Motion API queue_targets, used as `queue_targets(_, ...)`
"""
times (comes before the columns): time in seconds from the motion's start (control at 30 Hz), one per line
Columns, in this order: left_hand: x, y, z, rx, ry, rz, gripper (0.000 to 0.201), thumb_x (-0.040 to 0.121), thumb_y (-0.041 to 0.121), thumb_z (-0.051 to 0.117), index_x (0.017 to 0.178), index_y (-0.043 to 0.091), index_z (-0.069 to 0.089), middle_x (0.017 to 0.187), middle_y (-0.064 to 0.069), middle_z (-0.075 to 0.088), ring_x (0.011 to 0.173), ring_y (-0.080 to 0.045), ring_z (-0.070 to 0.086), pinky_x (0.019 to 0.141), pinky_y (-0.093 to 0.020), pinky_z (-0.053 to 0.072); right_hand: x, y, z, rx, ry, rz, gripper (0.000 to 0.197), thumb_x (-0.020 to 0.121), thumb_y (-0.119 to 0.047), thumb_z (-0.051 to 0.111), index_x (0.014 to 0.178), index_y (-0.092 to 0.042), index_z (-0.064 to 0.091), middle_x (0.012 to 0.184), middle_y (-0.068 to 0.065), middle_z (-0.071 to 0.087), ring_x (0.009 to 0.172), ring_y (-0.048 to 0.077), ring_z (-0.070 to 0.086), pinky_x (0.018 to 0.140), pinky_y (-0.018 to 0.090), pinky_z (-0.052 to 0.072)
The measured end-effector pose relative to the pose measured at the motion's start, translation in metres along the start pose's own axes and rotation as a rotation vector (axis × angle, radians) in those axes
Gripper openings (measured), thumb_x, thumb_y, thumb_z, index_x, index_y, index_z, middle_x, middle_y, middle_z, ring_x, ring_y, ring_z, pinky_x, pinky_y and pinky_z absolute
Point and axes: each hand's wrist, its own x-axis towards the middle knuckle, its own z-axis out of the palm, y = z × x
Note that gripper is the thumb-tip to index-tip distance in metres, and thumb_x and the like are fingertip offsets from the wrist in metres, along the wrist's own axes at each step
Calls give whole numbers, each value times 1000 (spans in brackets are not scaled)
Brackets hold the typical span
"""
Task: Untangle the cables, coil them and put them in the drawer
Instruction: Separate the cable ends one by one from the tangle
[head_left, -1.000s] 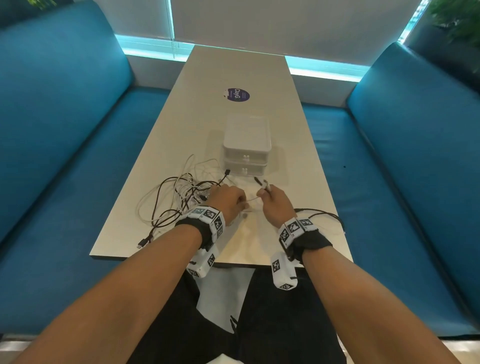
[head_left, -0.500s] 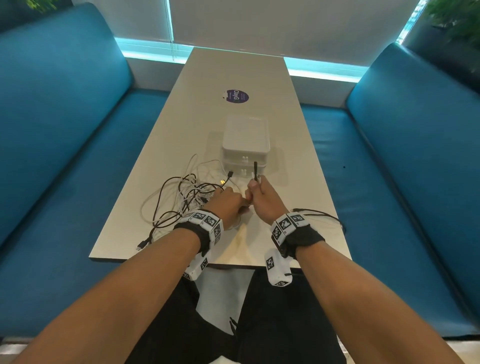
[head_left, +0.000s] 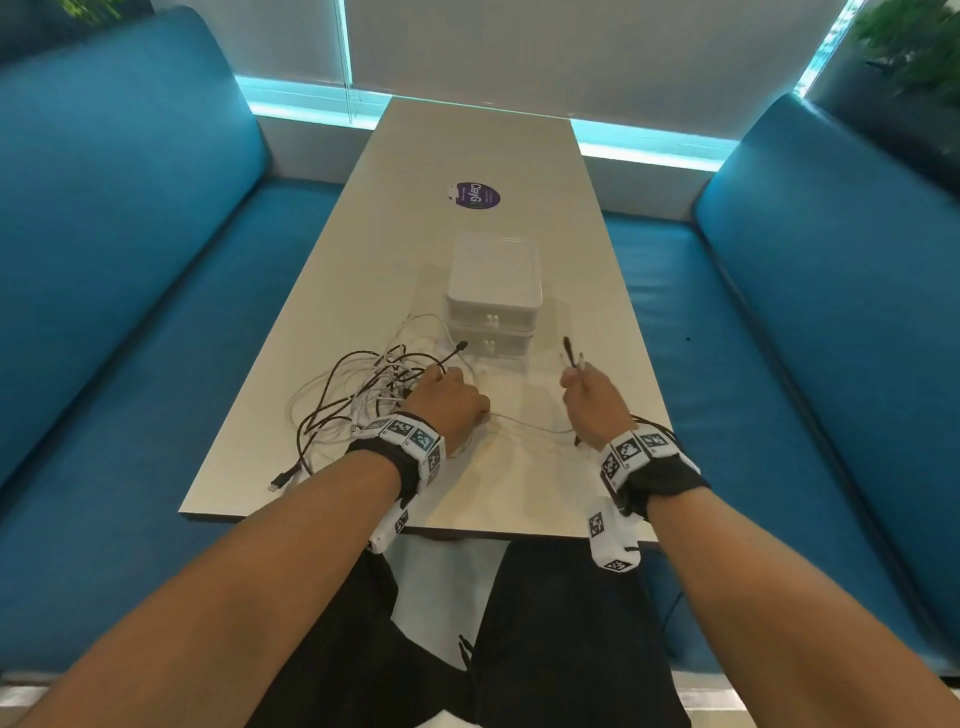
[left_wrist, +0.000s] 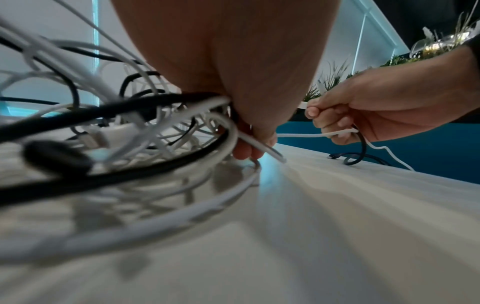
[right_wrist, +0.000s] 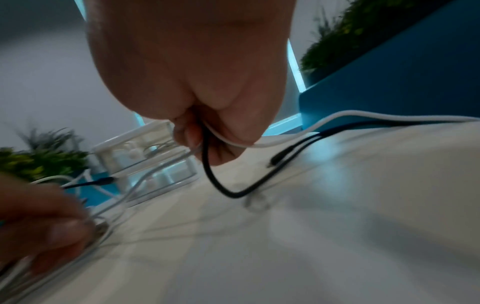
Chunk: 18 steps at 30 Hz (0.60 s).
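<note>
Tangle of black and white cables heaped on the near left of the table; one loose plug end near the table's front edge. Left hand sits at the heap's right edge, fingers curled onto several strands there. White cable runs across to the right hand, clenched on it and a black cable, plug ends poking up above the fist. Stacked white drawer unit behind, closed. Right-wrist view blurred.

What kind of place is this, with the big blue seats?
Probably a booth in an office lounge or a café. A long pale table runs between two padded blue benches, one on each side. Window blinds hang at the far end, and green plants sit behind the seats.
</note>
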Motion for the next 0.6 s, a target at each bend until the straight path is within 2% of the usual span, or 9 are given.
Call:
queue_targets(0.1,4,6,-4,21,-45,-41,22,101,26,45,104,26,66,96,-1,68,107,-25,50,94,-42,29,-7,-20,18,188,-156,-27,21,102,-16,34,87,-18,50,75,4,59,63,18,55,62,34,48)
queue_targets(0.17,5,9,-4,31,-81,-61,19,100,24,49,105,24,67,100,-6,65,109,-27,51,94,-41,30,-12,-33,30,236,-228,-30,19,101,-17,35,89,-17,49,72,3,57,57,15,52,55,30,46)
queue_targets(0.27,6,9,-2,44,-112,-95,23,100,23,49,115,20,66,112,-11,64,115,-31,52,97,-39,37,-17,-38,40,103,-391,-53,21,102,-27,39,93,-14,53,73,2,55,57,14,49,54,28,41)
queue_targets(0.33,4,3,-2,65,-121,-102,22,99,22,49,113,19,65,109,-9,66,117,-30,51,96,-40,39,-20,-32,39,-152,-478,-106,27,102,-31,40,98,-10,56,80,7,59,67,20,53,64,32,44)
queue_targets(0.4,3,-1,2,62,-103,-97,22,102,28,47,109,16,64,106,-8,67,116,-30,49,95,-42,37,-22,-19,34,-469,-390,-214,31,103,-34,37,105,-8,55,94,13,62,83,30,59,73,37,44)
queue_targets(0.47,-2,-4,3,82,-61,-84,23,102,29,46,109,17,65,107,-5,67,115,-30,48,97,-42,34,-23,-9,24,-660,-260,-257,28,104,-34,35,109,-11,50,95,13,63,84,34,62,72,39,49)
queue_targets(0.53,-6,-7,4,120,-16,-86,20,101,27,48,109,20,65,109,-2,66,114,-28,48,99,-41,33,-22,-3,15,-771,-176,-225,25,104,-32,33,112,-12,46,94,12,63,81,33,63,69,40,51)
queue_targets(0.6,-6,-7,4,110,3,-73,22,102,27,46,111,21,65,109,-1,66,114,-28,48,98,-41,33,-19,1,9,-775,-154,-156,24,104,-29,32,114,-11,45,97,14,62,85,35,63,68,40,48)
